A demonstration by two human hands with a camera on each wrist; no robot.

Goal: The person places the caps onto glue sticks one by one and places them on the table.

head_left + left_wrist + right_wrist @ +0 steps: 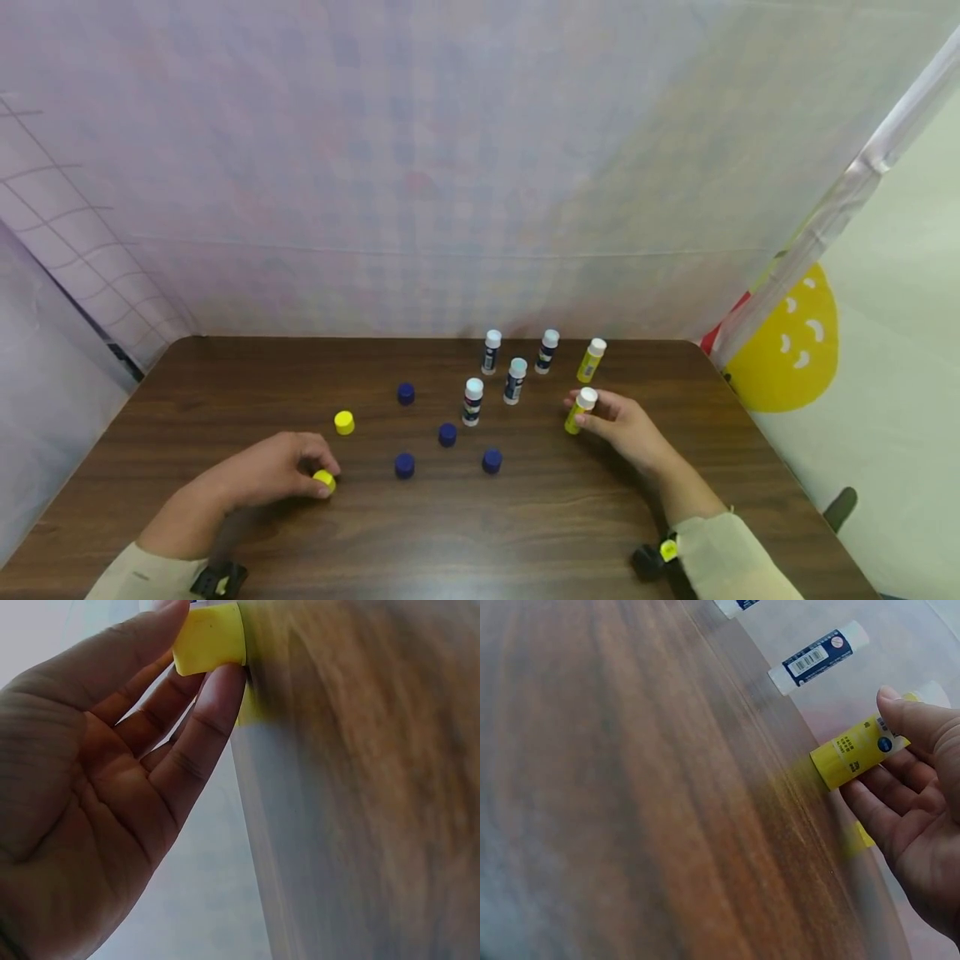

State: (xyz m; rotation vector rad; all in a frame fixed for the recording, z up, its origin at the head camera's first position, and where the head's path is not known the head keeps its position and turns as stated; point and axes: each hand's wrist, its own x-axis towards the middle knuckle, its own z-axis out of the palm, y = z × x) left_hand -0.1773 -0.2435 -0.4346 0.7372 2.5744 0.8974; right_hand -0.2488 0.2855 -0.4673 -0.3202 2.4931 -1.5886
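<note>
My left hand [273, 471] pinches a yellow cap [211, 639] between thumb and fingers, down at the tabletop. A second yellow cap [344, 422] sits on the table just beyond that hand. On the right, my right hand [618, 425] grips an upright yellow glue stick [853, 752] with a white top, thumb on one side and fingers on the other. Its base is at or very near the wood; I cannot tell if it touches. Another yellow glue stick [592, 361] stands behind it.
Several dark blue glue sticks [514, 383] with white tops stand upright left of my right hand. Several dark blue caps [447, 434] are scattered mid-table between the hands. The brown wooden table [450, 533] ends at a pale curtain [420, 183] behind.
</note>
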